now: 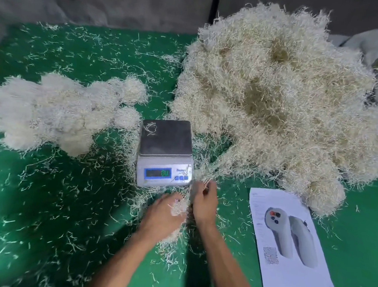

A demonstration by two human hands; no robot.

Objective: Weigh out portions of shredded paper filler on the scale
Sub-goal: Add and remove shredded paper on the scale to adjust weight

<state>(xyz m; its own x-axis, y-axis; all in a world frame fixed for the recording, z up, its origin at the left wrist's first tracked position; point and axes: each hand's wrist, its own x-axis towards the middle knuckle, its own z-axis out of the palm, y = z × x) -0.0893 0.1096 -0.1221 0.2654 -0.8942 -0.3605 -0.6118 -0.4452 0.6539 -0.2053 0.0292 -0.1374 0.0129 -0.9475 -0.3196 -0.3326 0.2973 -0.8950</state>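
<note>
Your hands, left (pixel 166 212) and right (pixel 204 203), clutch one filler clump (pixel 179 207) together; scale (pixel 165 151) pan sits empty just ahead, slightly left.

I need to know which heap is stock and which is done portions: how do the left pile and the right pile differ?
The right pile is far larger and taller than the left pile. The right pile looks one tangled, tan-shadowed mass; the left pile looks whiter and made of separate clumps. The right pile reaches down past the scale; the left pile stops beside its platform. Both are shredded paper on the green table.
</note>
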